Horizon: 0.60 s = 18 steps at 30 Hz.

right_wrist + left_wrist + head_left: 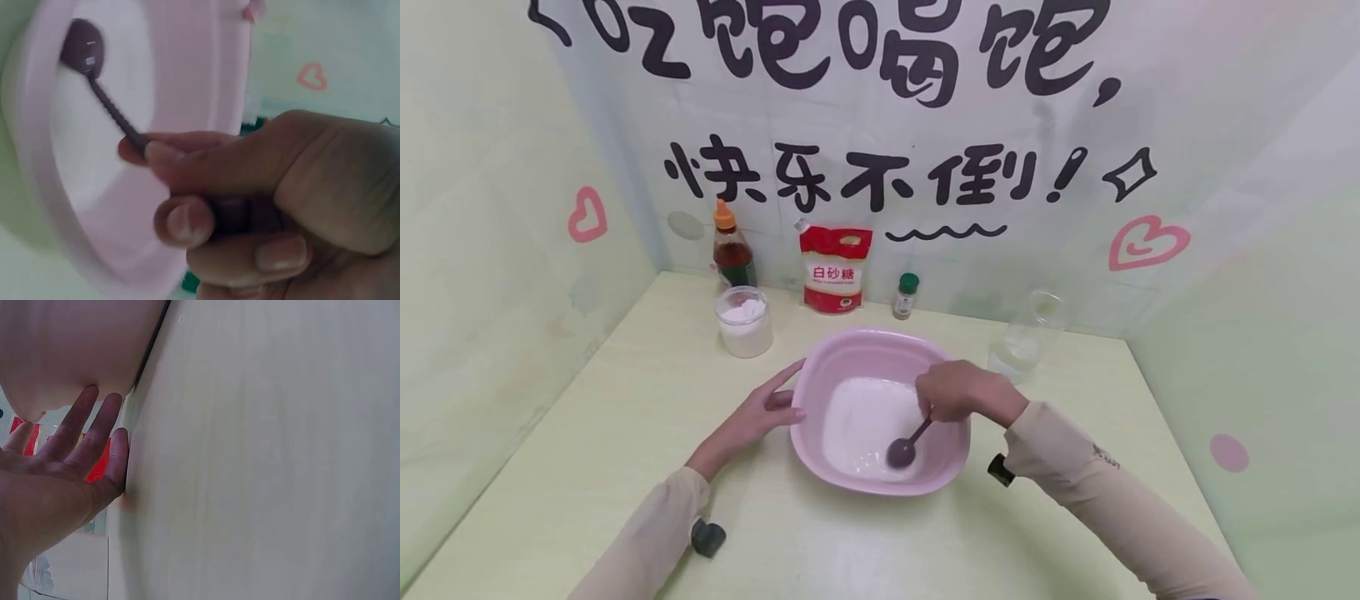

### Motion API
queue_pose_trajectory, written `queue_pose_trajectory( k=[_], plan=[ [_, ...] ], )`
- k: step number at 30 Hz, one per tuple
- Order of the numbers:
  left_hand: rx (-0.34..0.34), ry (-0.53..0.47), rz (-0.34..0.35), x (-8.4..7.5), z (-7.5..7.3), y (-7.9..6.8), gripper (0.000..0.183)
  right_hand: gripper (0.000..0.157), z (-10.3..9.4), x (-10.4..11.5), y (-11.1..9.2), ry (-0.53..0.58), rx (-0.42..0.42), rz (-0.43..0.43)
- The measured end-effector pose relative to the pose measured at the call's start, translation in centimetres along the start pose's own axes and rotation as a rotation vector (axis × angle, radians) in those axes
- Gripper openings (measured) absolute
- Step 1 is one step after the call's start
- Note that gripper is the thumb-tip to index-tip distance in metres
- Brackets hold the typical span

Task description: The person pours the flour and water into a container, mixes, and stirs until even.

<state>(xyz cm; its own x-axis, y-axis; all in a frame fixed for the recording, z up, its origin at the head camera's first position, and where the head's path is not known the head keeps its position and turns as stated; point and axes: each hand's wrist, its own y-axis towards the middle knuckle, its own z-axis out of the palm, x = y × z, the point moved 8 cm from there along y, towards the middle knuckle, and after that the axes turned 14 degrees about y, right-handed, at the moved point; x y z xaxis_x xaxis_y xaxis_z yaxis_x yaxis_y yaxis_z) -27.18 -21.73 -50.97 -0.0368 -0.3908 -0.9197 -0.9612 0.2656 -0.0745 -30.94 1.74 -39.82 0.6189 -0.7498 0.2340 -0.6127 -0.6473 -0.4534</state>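
With the right hand [951,392], gripping the dark spoon [902,452] in a thumb pinch clear only from the right wrist, holding its round end lower-left of that hand inside the pink basin [872,358], and touching the outer wall with the left hand [748,421], splaying lower fingers visible only from the left wrist.

Behind our left hand [748,421] we wear a long, pale beige sleeve [643,533], with a small dark, blocky device [707,538] beside its cuff [692,492]. Behind our right hand [957,390] we wear a matching sleeve [1093,492], bearing a small dark marking [1103,456], and a similar black device [1001,470] near its own cuff [1024,429].
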Motion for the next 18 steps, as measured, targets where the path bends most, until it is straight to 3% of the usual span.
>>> queue_pose_trajectory(
  k=[5,9,13,18],
  plan=[
    [0.003,-0.001,0.0,0.0,-0.1,0.0,0.08,0.02,-2.2,-2.6,0.4,-0.089,-0.121,0.096],
    [0.004,-0.008,0.01,0.0,0.0,0.0,0.08,0.023,-3.2,-3.2,1.7,-0.108,-0.21,0.082],
    [0.008,-0.008,0.023,-0.1,0.0,0.0,0.081,0.023,-3.4,-2.6,3.3,-0.074,-0.227,0.051],
    [0.004,-0.002,0.025,-0.2,0.1,0.0,0.081,0.018,-2.5,-0.6,5.0,-0.022,-0.188,-0.003]
  ],
)
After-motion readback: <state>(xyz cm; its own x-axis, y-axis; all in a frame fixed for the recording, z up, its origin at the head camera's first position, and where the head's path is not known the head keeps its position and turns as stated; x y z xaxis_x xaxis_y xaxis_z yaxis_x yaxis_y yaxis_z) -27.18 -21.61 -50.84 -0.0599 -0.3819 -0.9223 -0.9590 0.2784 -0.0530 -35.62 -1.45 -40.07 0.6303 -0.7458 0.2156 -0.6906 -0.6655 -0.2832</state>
